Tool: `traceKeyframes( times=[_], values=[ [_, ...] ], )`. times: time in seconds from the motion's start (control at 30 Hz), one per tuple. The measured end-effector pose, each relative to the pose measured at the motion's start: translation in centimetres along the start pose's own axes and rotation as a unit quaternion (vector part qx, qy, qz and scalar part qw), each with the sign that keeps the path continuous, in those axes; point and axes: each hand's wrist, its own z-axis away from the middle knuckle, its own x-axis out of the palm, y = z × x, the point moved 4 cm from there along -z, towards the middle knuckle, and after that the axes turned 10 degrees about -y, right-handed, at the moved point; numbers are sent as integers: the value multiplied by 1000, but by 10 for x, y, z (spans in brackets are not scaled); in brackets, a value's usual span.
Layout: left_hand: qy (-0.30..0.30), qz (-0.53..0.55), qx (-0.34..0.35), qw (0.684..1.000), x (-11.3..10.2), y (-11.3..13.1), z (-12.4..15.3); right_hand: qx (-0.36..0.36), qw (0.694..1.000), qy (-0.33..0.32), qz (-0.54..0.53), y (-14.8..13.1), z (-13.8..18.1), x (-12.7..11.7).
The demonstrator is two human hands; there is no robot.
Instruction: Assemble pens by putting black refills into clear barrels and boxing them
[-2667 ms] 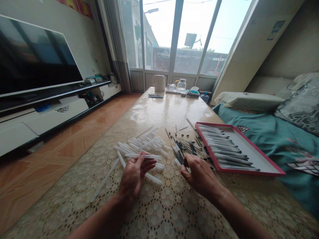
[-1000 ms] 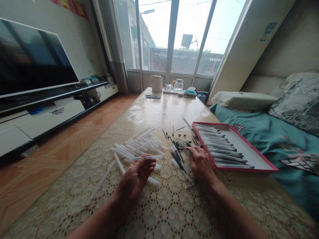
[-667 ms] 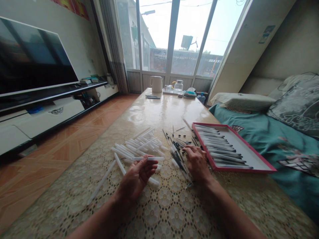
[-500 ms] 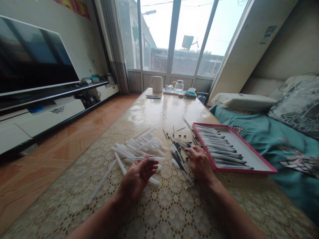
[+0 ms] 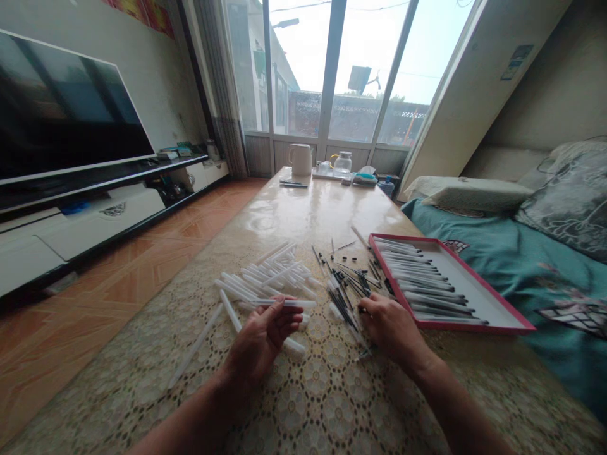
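Note:
My left hand [image 5: 263, 335] is closed, thumb on top, around a translucent white pen barrel [image 5: 302, 304] that points right. Beneath and beyond it lies a loose heap of similar white barrels [image 5: 270, 273]. My right hand [image 5: 393, 323] is low over the table with its fingertips pinched together. Something dark shows at those fingertips, too small and hidden to make out. Just left of them are scattered thin pen refills [image 5: 340, 302] and small black caps [image 5: 349, 258]. To the right, a red-rimmed box lid [image 5: 512, 327] holds a row of pens with dark ends [image 5: 422, 281].
The long table [image 5: 303, 404] has a flowered lace-pattern cover. At its far end are a white jug [image 5: 300, 160], a glass pitcher [image 5: 342, 164] and a tissue pack [image 5: 365, 177]. A sofa [image 5: 497, 253] stands to the right, a TV cabinet [image 5: 128, 205] to the left.
My right hand has drawn back slightly toward me and to the right, out of the dark parts, its fingers now bunched. My left hand keeps the barrel nearly still.

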Motion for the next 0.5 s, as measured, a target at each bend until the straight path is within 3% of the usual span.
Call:
traceKeyframes(
  times=[0.17,0.3,0.4,0.5],
  values=[
    [0,-7,-7,1000,0,-1,0,-8,999,37,-3,-5,-2,0],
    [-6,-18,-4,1000,-1,-2,0,-22,975,93,-199,-12,1,-8],
    [-10,-27,-1,1000,-2,-4,0,-50,910,101,-398,-25,4,-12],
    [-19,-40,0,999,-3,-5,0,-68,815,69,-572,-39,5,-9]
  ],
)
